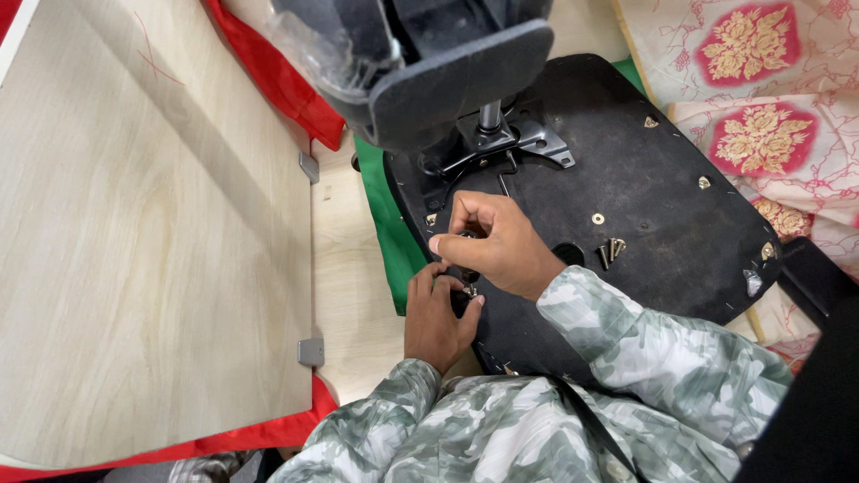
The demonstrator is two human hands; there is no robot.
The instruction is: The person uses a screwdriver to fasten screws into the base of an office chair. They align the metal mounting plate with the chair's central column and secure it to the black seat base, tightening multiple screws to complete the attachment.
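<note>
A black chair seat base lies upside down on the floor, with a metal bracket and post at its top. My right hand is curled over a small dark part at the seat's left edge. Just below, my left hand pinches a small silver screw between thumb and fingers. Three loose screws and a washer rest on the seat. Both sleeves are green camouflage.
A pale wooden panel with metal corner clips lies at left over red cloth. Green fabric shows under the seat. A padded grey chair part hangs above. Floral cloth lies at right.
</note>
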